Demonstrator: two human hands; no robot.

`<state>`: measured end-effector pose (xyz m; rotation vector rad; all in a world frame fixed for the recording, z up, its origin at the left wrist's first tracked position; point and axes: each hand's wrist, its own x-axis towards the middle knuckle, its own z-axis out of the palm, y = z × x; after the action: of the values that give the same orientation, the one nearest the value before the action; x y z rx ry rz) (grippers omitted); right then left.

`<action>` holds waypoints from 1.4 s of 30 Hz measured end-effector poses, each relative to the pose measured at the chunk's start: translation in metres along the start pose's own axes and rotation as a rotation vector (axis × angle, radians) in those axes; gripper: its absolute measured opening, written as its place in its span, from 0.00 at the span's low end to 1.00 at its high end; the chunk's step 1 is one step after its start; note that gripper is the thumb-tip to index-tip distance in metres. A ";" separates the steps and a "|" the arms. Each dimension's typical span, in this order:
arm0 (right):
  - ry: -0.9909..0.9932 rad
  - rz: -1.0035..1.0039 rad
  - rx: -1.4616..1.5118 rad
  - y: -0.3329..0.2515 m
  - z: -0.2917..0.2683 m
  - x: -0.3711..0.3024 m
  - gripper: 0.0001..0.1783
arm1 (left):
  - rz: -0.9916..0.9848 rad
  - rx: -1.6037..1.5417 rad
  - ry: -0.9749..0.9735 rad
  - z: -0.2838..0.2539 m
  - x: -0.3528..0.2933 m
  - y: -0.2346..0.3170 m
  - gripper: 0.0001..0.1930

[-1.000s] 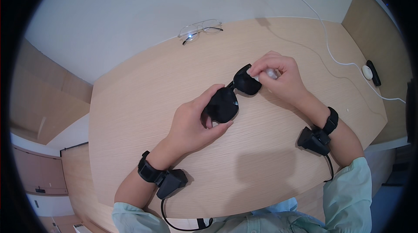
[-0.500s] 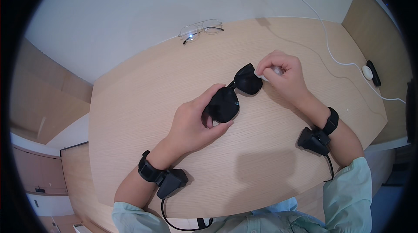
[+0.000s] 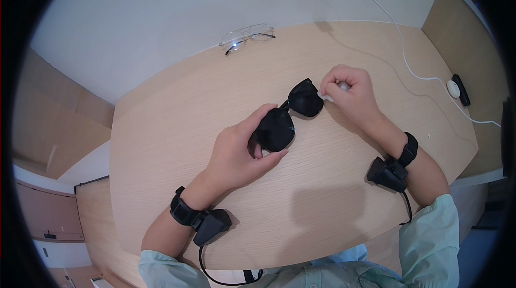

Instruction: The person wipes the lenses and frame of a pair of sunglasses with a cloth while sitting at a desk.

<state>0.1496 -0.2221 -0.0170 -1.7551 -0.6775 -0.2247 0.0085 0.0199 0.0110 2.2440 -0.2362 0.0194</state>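
Black sunglasses (image 3: 277, 129) with dark lenses are held over the middle of the table, tilted so one lens is farther and to the right. My left hand (image 3: 236, 151) grips them by the nearer lens, thumb and fingers around its rim. A white wipe or tissue (image 3: 343, 86), mostly hidden, is pinched in my right hand (image 3: 352, 91). Its edge pokes out from the fingertips beside the outer edge of the farther lens (image 3: 306, 98). Whether the wipe touches the lens, I cannot tell.
Thin metal-framed eyeglasses (image 3: 248, 38) rest at the table's back edge by the wall. A white cable (image 3: 400, 32) runs from a wall plug past a white round object (image 3: 453, 89) and a black object (image 3: 461, 90) at the right. Each wrist carries a strapped black device (image 3: 212, 225).
My right hand has shifted slightly right and down with the wipe, along the farther lens's outer edge. My left hand and the sunglasses have hardly moved.
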 end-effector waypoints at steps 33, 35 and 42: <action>-0.261 0.066 0.113 -0.010 0.000 -0.003 0.07 | 0.015 -0.012 0.016 0.000 -0.001 -0.002 0.40; -0.166 0.129 0.171 -0.013 -0.003 0.000 0.09 | 0.012 -0.016 0.018 0.001 -0.001 -0.002 0.40; -0.029 0.034 0.061 -0.007 0.001 0.000 0.07 | 0.010 -0.016 0.011 0.000 0.000 0.000 0.40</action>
<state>0.1454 -0.2199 -0.0115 -1.7126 -0.6685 -0.1546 0.0082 0.0203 0.0106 2.2266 -0.2411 0.0351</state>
